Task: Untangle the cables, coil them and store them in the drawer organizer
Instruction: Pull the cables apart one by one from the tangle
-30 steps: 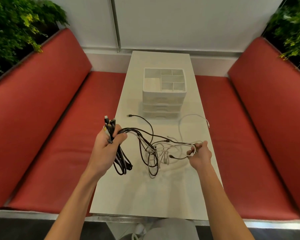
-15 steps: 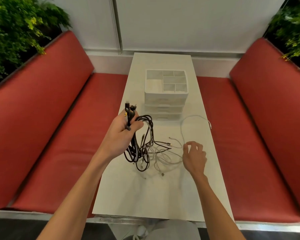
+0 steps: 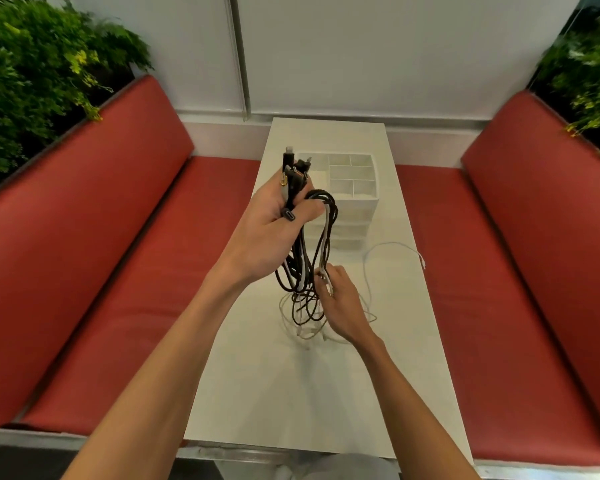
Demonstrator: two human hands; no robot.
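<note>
My left hand [image 3: 274,223] is raised above the table, shut on a bundle of black and white cables [image 3: 312,258] with several plug ends sticking up past my fingers. The loops hang down in a tangle onto the table. My right hand [image 3: 340,303] is lower, its fingers pinched on a white cable within the hanging tangle. One thin white cable [image 3: 388,251] trails across the table to the right. The white drawer organizer [image 3: 352,202] stands behind the bundle, its open top divided into compartments and partly hidden by my left hand.
The narrow white table [image 3: 291,393] runs between two red cushioned benches [image 3: 101,271]. Green plants [image 3: 32,81] rise behind both backrests, and a white wall closes the far end.
My left hand has lifted the cable bundle up and forward, in front of the organizer. My right hand let go, then moved left and pinched a white cable in the hanging tangle.
</note>
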